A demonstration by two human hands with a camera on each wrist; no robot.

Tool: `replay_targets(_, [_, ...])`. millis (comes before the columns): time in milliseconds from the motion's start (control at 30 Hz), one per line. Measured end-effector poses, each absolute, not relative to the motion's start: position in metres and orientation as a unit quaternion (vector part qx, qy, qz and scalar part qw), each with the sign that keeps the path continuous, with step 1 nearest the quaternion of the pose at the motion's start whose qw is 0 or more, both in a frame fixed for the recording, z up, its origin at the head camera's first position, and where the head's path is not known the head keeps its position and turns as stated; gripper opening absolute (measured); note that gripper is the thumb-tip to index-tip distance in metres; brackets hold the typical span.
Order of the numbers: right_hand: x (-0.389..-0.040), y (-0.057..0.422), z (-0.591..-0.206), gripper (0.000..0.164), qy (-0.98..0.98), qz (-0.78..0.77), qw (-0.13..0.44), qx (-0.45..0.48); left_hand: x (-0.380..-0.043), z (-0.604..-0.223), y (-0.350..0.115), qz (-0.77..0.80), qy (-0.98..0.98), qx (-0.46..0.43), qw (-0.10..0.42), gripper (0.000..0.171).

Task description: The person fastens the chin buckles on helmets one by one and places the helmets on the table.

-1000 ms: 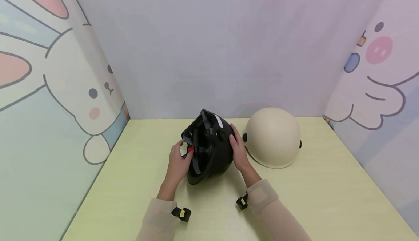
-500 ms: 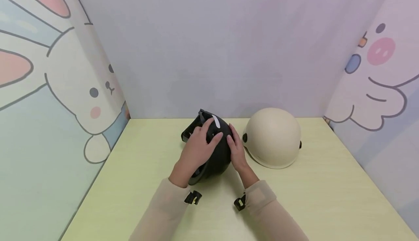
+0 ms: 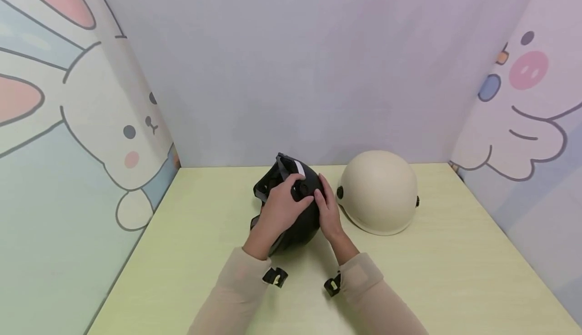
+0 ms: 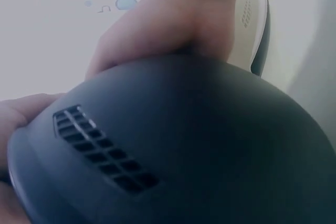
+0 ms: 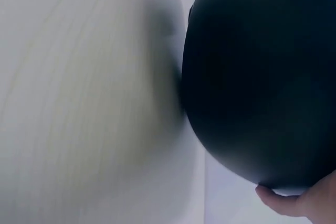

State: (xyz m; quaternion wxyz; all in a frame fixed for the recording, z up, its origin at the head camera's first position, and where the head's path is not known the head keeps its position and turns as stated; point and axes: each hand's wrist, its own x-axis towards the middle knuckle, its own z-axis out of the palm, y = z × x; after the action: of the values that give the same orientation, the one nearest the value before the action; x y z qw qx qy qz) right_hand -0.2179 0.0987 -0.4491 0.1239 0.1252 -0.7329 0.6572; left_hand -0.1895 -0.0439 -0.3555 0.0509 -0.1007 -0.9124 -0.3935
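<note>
A black helmet [image 3: 302,231] lies tilted on the table, its open underside facing left. My left hand [image 3: 278,207] grips it at the near side, with thumb and forefinger spread about a round black knob [image 3: 303,188] on the shell. A slatted vent [image 4: 102,150] shows on the dome in the left wrist view. Against the right of the dome my right hand [image 3: 331,218] holds the helmet, palm and fingers curved along the shell. The fingertips beyond the dome are hidden. Part of the lining and straps shows at the upper left; the left hand covers the rest.
To the right, close to my right hand, a cream helmet [image 3: 379,191] stands dome up on the pale yellow table [image 3: 454,274]. A plain curtain-like back wall [image 3: 291,72] and printed cartoon side panels enclose the table.
My left hand has left the strap and red clip inside the black helmet and moved up and right onto the outer shell by the knob. The right hand stays against the dome.
</note>
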Motion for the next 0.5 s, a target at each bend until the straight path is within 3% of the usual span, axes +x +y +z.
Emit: replay_targets(500, [-0.219, 0.113, -0.418, 0.05, -0.754, 0.609, 0.193, 0.151, -0.192, -0.365, -0.058, -0.565, -0.815, -0.063, 0.115, 0.043])
